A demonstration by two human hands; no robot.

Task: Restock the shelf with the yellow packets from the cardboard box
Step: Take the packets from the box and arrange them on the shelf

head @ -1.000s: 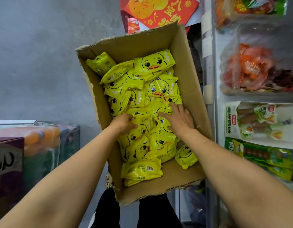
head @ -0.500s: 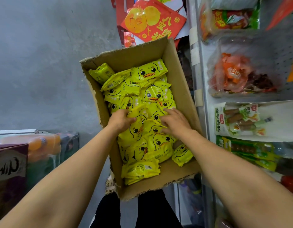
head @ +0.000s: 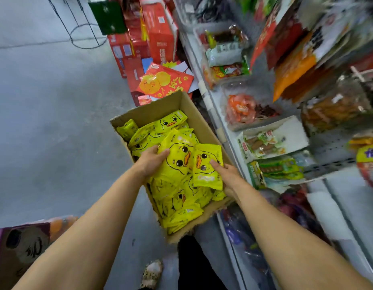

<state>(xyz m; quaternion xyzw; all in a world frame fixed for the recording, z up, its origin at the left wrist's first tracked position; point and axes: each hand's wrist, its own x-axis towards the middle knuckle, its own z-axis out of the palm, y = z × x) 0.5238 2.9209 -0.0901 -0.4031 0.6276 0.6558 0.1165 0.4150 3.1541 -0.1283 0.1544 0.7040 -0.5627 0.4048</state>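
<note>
Restocking, early stage. Left hand and right hand each grip yellow packets lifted above the cardboard box, still nearly full; none visible on the shelf.

Both hands, left and right, reach forward, fingers curled in a grip.

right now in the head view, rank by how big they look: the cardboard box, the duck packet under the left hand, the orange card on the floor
1. cardboard box
2. duck packet under the left hand and orange card: these look alike, and the packet sits nearer the camera, so I won't rank them.
</note>
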